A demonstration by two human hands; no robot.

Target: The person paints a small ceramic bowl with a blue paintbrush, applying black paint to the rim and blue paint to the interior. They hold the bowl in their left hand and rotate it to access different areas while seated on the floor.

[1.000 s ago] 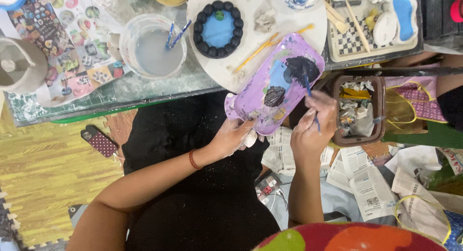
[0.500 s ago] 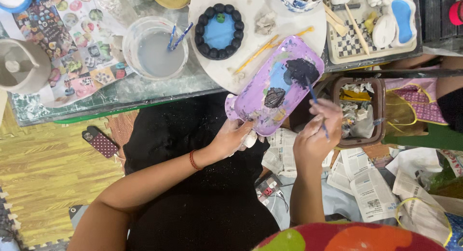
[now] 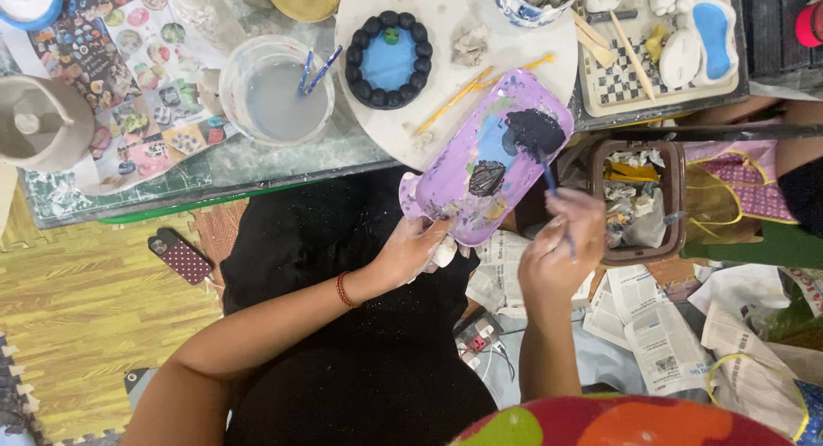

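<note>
Head view, looking down. Your left hand [image 3: 411, 250] grips the near end of the purple tray [image 3: 489, 159], fingers curled under its lower edge; the tray tilts up and away, its far end over the rim of the round white board [image 3: 446, 34] on the surface [image 3: 257, 159]. The tray carries a black paint patch near its top, a smaller dark blob mid-way, and blue and yellow smears between them.

Your right hand [image 3: 557, 244] pinches a thin blue brush [image 3: 553, 189], fingers closed narrow round the handle. The tip sits at the tray's right edge, just below the black patch; whether the bristles touch cannot be told.

On the surface: a clear tub of cloudy water [image 3: 276, 90] with two blue brushes standing in it, a round blue piece ringed with dark balls [image 3: 387, 58], and a chequered board [image 3: 634, 77] with white and blue pieces. A brown bin [image 3: 639, 201] of scraps sits just right of your brush hand. Newspaper [image 3: 651, 326] covers the floor below; a spotted phone [image 3: 180, 256] lies on the yellow mat to the left.

Risks, as judged:
- The tray is held at one end only; a loosened grip would tip wet paint onto your black clothing.
- The black patch lies near the blue; an overloaded brush could muddy both.
- The tray's far end is near the sticks on the white board and could knock them.
</note>
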